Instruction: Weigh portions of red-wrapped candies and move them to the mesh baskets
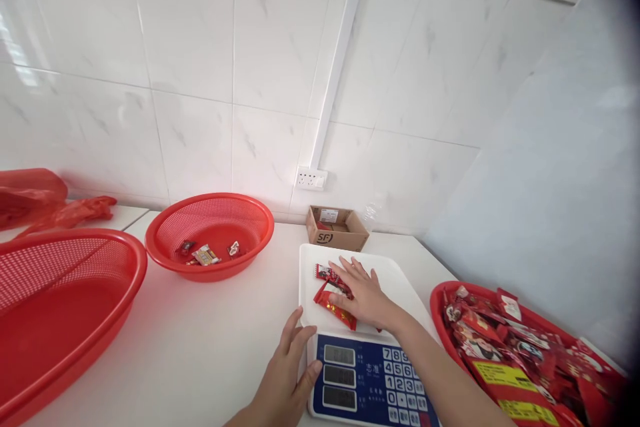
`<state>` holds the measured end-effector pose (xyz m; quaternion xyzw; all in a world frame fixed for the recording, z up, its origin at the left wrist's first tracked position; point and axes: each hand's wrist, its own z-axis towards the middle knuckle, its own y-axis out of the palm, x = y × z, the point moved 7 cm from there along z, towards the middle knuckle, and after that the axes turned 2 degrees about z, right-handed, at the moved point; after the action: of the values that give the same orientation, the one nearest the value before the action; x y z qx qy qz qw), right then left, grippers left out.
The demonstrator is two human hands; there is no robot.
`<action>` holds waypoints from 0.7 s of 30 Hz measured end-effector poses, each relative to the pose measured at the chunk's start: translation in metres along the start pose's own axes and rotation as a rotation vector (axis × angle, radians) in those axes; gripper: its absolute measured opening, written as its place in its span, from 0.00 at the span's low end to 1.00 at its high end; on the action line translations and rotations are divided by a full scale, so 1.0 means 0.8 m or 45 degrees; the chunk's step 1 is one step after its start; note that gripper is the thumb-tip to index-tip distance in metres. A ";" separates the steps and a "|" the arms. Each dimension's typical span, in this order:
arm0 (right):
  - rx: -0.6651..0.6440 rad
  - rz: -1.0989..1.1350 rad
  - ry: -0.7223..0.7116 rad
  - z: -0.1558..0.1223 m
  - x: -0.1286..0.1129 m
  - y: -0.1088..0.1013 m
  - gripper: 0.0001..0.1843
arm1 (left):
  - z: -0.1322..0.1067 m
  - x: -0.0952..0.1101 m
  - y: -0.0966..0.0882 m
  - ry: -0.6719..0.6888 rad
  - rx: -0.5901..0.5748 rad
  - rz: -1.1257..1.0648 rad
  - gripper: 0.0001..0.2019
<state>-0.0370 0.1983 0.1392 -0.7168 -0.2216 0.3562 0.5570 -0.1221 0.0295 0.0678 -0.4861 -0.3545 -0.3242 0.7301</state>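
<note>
The digital scale (pixel 370 373) serves as reference. Right hand (pixel 365 293) lies open and flat, fingers spread, on red snack packets (pixel 334 307), which sit on the scale's white weighing platter (pixel 395 287); no closed grip observed. Left hand (pixel 285 367) is open and empty, touching the scale's near left corner beside the display. A cardboard box (pixel 336 230) stands behind the scale. To the scale's left, a red mesh basket (pixel 235 203) holds a few packets; a larger red basket (pixel 135 267) lies farther left. To its right, a red basket (pixel 440 300) is heaped with packets.
</note>
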 end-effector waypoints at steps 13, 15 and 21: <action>0.248 0.084 -0.155 -0.028 0.009 -0.014 0.33 | -0.001 0.008 -0.005 -0.098 -0.034 -0.012 0.18; 0.360 0.073 -0.007 -0.041 0.042 -0.023 0.34 | -0.002 0.008 -0.005 -0.118 -0.042 -0.029 0.18; 0.180 0.311 0.290 -0.060 0.093 0.010 0.46 | -0.004 0.003 -0.001 -0.149 -0.047 -0.070 0.18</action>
<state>0.0469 0.2188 0.1175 -0.7332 -0.0429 0.3523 0.5801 -0.1210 0.0255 0.0695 -0.5077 -0.4037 -0.3217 0.6898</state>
